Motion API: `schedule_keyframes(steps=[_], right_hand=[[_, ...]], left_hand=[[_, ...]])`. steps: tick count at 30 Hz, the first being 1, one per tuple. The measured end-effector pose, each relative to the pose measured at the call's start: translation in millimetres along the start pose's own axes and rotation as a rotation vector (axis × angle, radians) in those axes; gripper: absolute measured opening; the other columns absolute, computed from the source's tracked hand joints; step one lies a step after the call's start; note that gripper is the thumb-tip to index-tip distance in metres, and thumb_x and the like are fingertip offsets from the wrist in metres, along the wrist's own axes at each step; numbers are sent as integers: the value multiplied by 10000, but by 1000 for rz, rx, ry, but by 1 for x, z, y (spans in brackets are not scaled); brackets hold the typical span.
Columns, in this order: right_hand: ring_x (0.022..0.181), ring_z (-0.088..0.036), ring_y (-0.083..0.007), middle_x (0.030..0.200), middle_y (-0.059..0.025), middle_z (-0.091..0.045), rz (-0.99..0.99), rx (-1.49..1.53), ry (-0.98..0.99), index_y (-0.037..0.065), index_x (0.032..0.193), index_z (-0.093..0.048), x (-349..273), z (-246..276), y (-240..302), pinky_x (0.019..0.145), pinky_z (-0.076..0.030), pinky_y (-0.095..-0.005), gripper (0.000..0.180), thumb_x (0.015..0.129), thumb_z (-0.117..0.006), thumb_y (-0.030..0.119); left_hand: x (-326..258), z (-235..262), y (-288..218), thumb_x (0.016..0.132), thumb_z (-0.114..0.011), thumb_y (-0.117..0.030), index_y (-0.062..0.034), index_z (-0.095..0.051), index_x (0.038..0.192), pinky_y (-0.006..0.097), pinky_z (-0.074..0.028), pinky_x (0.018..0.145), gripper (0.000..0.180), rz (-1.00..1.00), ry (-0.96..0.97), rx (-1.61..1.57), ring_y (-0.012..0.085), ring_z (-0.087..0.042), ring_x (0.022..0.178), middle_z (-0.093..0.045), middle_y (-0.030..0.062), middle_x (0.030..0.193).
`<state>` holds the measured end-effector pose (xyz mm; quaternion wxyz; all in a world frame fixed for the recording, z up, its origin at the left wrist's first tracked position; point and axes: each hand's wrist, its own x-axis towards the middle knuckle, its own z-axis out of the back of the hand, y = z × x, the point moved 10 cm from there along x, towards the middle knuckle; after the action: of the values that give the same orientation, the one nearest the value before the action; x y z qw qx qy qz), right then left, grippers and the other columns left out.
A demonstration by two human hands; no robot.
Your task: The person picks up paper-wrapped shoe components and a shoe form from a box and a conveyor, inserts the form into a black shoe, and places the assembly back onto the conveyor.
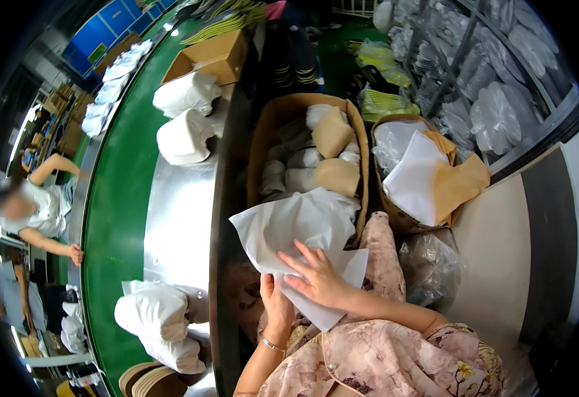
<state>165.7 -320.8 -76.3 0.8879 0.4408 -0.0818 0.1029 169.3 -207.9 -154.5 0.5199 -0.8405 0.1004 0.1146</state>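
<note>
A crumpled sheet of white tissue paper (pixel 289 225) is spread above my lap, in front of the open carton. At its lower edge my left hand (pixel 277 311) grips it, with the thumb up and the other fingers partly hidden by the paper. My right hand (pixel 319 281) lies over the same sheet, its fingers stretched out and apart. One loose corner of the paper hangs down between my wrists. Whether something is wrapped inside cannot be made out.
The carton (pixel 255 159) holds several white and tan rolled pieces. Beside it, another carton (pixel 402 221) has white and brown paper sheets. White paper-wrapped bundles (pixel 150 311) sit on the metal ledge by a green conveyor belt (pixel 114 231). Across it is a person (pixel 51 212).
</note>
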Motion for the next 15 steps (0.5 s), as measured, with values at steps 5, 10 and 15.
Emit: schedule_keyframes(steps=[5,10,15], right_hand=[[996,-500,-382,1254,-223,-438,59,-39,181,189,1300,-459,19,-2,6,881,-412,-446,444,905,-448,392],[903,-542,-332,1033,-160,-544,88,-282,54,107,1271,-474,20,-20,16,731,-477,-421,457,899,-466,371],[886,-546,-315,994,-136,-577,-72,-146,91,55,1249,-475,4,-22,-6,739,-455,-420,456,870,-519,305]], left_hand=[[-11,8,-11,886,-519,-53,-42,-491,1177,285,-493,796,293,-13,96,-90,151,-566,953,-560,67,1114],[-15,28,-12,866,-539,-34,-46,-516,1138,290,-494,788,273,20,-1,-192,146,-567,940,-580,59,1067],[-17,24,-10,881,-523,-39,-46,-523,1094,265,-474,794,213,9,20,-221,127,-559,907,-580,38,1027]])
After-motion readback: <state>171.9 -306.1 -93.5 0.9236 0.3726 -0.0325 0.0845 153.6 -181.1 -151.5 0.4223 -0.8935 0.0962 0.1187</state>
